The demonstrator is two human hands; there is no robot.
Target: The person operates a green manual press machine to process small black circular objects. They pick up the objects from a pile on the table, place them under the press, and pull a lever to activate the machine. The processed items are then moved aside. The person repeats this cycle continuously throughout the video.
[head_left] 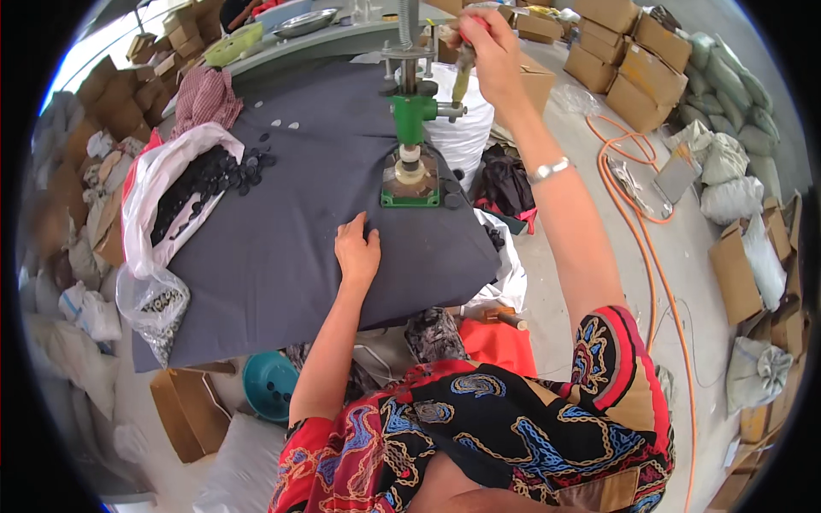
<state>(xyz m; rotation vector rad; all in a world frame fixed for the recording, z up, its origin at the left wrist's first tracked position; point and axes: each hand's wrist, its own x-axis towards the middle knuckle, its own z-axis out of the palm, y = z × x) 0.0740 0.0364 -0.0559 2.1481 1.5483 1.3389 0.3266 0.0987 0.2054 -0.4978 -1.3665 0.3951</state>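
Nearest, the left hand lies flat and open on the dark cloth covering the counter. Just beyond it stands a green hand press, a pale round piece seated at its base. Further up, the right hand is closed around the press's lever handle. Off left, black buttons spill from a white bag.

The right hand wraps the press handle, so the grip under the fingers is hidden, and the top of the press screw runs off the upper edge. Whatever sits on the die under the press head is too small to tell. Left of the press, the white bag covers most of its dark discs.
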